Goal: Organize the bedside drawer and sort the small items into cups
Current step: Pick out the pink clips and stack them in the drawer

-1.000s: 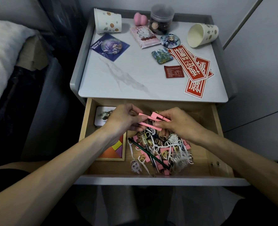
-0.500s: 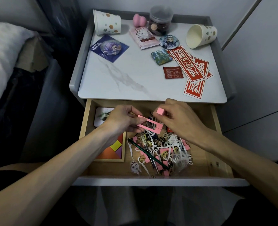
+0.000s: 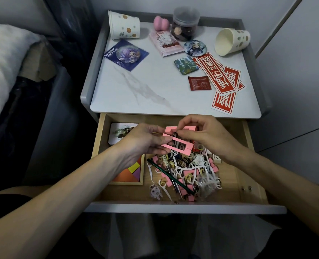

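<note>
Hovering above the heap of small items (image 3: 185, 171) in the open drawer (image 3: 237, 180), the left hand (image 3: 145, 142) pinches one end of a pink frame-shaped piece (image 3: 181, 145) and the right hand (image 3: 207, 135) pinches a second pink piece (image 3: 177, 129) just above it. Both look light, thin and stiff, so I judge a fingertip pinch on the solid bars safest, since twisting could snap them; the tipped paper cup (image 3: 231, 41) lies well apart on the counter (image 3: 155, 86)

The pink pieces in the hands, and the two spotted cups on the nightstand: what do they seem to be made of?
The pink pieces look rigid and matte, with square edges and even colour: painted wood or plastic, I cannot tell which. The left cup and the tipped right cup are probably paper: matte cream, printed spots, thin wall.
</note>
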